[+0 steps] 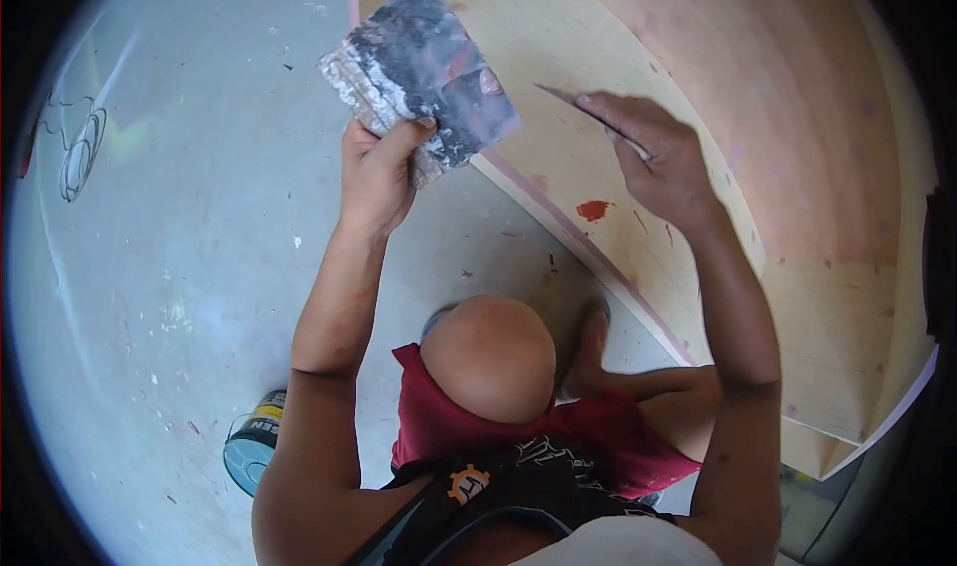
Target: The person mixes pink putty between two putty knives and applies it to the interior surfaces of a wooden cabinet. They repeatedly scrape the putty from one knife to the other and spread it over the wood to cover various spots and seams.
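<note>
My left hand (pixel 379 167) grips the lower edge of a flat board (pixel 424 67) crusted with grey, white and reddish filler, held up over the concrete floor. My right hand (pixel 653 152) holds a thin putty knife (pixel 578 107) by its handle, the blade pointing left and resting on or just above a curved plywood panel (pixel 797 147). A red blob of filler (pixel 594 210) sits on the plywood just left of and below my right wrist. My bent knee (pixel 493 352) and red shorts show below.
The plywood piece has a pink-edged rim (pixel 588 247) running diagonally across the floor. A small can (pixel 254 446) stands on the grey concrete floor (pixel 179 267) by my left elbow. A coil of wire (pixel 80 152) lies at the far left.
</note>
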Tool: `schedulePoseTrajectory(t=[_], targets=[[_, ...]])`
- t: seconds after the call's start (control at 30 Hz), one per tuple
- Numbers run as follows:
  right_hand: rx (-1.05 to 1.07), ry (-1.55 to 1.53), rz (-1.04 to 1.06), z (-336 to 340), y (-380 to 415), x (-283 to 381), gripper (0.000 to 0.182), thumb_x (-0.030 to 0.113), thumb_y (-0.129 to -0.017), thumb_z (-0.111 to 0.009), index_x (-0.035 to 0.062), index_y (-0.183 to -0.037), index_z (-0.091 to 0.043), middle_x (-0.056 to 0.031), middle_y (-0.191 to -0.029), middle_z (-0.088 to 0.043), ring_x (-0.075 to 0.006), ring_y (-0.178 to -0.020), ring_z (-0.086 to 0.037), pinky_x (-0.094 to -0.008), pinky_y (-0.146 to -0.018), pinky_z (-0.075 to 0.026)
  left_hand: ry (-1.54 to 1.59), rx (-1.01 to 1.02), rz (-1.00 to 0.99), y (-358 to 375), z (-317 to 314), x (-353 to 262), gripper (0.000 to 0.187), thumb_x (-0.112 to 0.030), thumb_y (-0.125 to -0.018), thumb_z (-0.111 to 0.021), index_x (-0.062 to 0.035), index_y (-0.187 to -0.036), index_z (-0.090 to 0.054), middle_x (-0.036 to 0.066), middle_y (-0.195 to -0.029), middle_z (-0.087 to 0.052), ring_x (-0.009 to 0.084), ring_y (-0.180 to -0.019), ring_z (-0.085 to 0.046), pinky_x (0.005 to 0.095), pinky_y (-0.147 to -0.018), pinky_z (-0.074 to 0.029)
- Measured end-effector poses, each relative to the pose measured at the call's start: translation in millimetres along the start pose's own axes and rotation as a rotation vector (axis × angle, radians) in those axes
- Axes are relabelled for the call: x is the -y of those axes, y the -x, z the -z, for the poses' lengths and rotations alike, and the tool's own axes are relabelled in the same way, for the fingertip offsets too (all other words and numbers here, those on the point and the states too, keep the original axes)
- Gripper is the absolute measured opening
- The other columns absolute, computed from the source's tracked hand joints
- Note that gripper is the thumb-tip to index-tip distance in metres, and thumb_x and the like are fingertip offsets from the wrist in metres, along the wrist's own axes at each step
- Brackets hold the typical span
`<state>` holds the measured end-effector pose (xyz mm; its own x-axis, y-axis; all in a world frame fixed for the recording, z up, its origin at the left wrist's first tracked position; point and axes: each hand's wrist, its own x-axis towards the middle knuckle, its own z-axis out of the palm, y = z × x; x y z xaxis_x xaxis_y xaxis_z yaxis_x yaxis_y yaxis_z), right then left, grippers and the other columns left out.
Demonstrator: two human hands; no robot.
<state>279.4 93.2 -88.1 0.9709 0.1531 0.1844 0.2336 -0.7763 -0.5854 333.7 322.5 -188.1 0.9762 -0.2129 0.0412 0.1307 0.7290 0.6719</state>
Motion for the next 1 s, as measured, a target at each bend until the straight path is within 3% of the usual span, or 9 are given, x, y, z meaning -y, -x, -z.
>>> schedulePoseTrajectory(t=[0.07, 0.13, 0.23, 0.33, 0.47, 0.53, 0.77, 0.83, 1.0], targets=[[0.084, 0.252, 0.324, 4, -22, 20, 0.053, -0.017, -0.062, -0.046, 0.0053, -0.108, -0.060, -0.0107, -0.109, -0.060, -0.0262, -0.099, -0.056, -0.0325, -0.086, -0.044, -0.126, -0.003, -0.008, -3, 3, -2, 0.026, 0.003, -0.073, -0.051, 0.0010, -0.099, -0.052, 0.005, -0.086, -0.058, 0.0131, -0.073, -0.058, 0.0272, -0.059, -0.050], [0.112, 0.369, 0.427, -12, -31, 29, 0.052, -0.014, -0.061, -0.048, 0.0066, -0.106, -0.061, -0.0094, -0.107, -0.061, -0.0268, -0.099, -0.055, -0.0335, -0.086, -0.044, -0.305, -0.039, -0.014, 2, 6, 1, 0.015, 0.001, -0.074, -0.052, -0.0017, -0.089, -0.057, -0.001, -0.076, -0.057, 0.0066, -0.070, -0.054, 0.0217, -0.056, -0.043], [0.138, 0.398, 0.575, -43, -32, 29, 0.048, -0.007, -0.059, -0.053, 0.0109, -0.102, -0.064, -0.0055, -0.104, -0.063, -0.0253, -0.100, -0.054, -0.0350, -0.087, -0.042, -0.365, -0.167, -0.048, 19, 27, -7, 0.015, 0.000, -0.075, -0.053, -0.0022, -0.089, -0.057, -0.001, -0.078, -0.059, 0.0074, -0.068, -0.054, 0.0229, -0.060, -0.044], [0.608, 0.291, 0.542, -65, -38, 9, 0.043, -0.007, -0.063, -0.052, 0.0093, -0.101, -0.065, -0.0095, -0.101, -0.063, -0.0258, -0.097, -0.056, -0.0346, -0.084, -0.044, -0.094, -0.529, -0.347, 33, 56, -46, 0.027, 0.004, -0.074, -0.053, -0.0007, -0.101, -0.054, 0.006, -0.089, -0.059, 0.0121, -0.077, -0.057, 0.0251, -0.069, -0.046], [0.658, 0.168, 0.281, -91, -90, -49, 0.040, -0.005, -0.070, -0.053, 0.0087, -0.107, -0.063, -0.0125, -0.099, -0.064, -0.0235, -0.093, -0.059, -0.0321, -0.083, -0.045, -0.274, -0.504, -0.345, 68, 136, -101, 0.035, 0.002, -0.076, -0.048, 0.0018, -0.112, -0.046, 0.009, -0.098, -0.056, 0.0211, -0.084, -0.057, 0.0361, -0.067, -0.050], [0.526, -0.091, -0.094, -103, -124, -84, 0.037, -0.001, -0.077, -0.054, 0.0072, -0.112, -0.060, -0.0120, -0.099, -0.064, -0.0190, -0.090, -0.060, -0.0286, -0.082, -0.044, -0.283, -0.507, -0.315, 77, 143, -110, 0.034, 0.001, -0.077, -0.048, 0.0021, -0.111, -0.046, 0.009, -0.098, -0.056, 0.0214, -0.082, -0.057, 0.0354, -0.066, -0.049], [0.568, 0.225, -0.107, -160, -209, -131, 0.030, 0.004, -0.083, -0.051, 0.0049, -0.111, -0.060, -0.0088, -0.093, -0.066, -0.0151, -0.084, -0.059, -0.0252, -0.078, -0.044, -0.512, -0.783, -0.075, 126, 149, -150, 0.035, 0.000, -0.079, -0.049, 0.0026, -0.113, -0.045, 0.012, -0.100, -0.055, 0.0219, -0.083, -0.057, 0.0348, -0.064, -0.049], [0.484, 0.098, -0.097, -168, -211, -140, 0.029, 0.012, -0.083, -0.050, 0.0152, -0.109, -0.063, -0.0132, -0.081, -0.064, -0.0198, -0.066, -0.058, -0.0298, -0.065, -0.046, -0.543, -0.866, -0.052, 145, 138, -157, 0.035, -0.001, -0.080, -0.049, 0.0025, -0.114, -0.044, 0.012, -0.100, -0.055, 0.0219, -0.082, -0.057, 0.0343, -0.063, -0.050], [0.552, 0.273, 0.204, -207, -237, -135, 0.039, 0.003, -0.077, -0.044, 0.0162, -0.108, -0.063, -0.0167, -0.095, -0.063, -0.0300, -0.085, -0.060, -0.0363, -0.076, -0.046, -0.700, -0.953, 0.067, 141, 121, -160, 0.033, -0.003, -0.081, -0.048, 0.0015, -0.113, -0.043, 0.011, -0.100, -0.053, 0.0200, -0.082, -0.057, 0.0321, -0.064, -0.050]])
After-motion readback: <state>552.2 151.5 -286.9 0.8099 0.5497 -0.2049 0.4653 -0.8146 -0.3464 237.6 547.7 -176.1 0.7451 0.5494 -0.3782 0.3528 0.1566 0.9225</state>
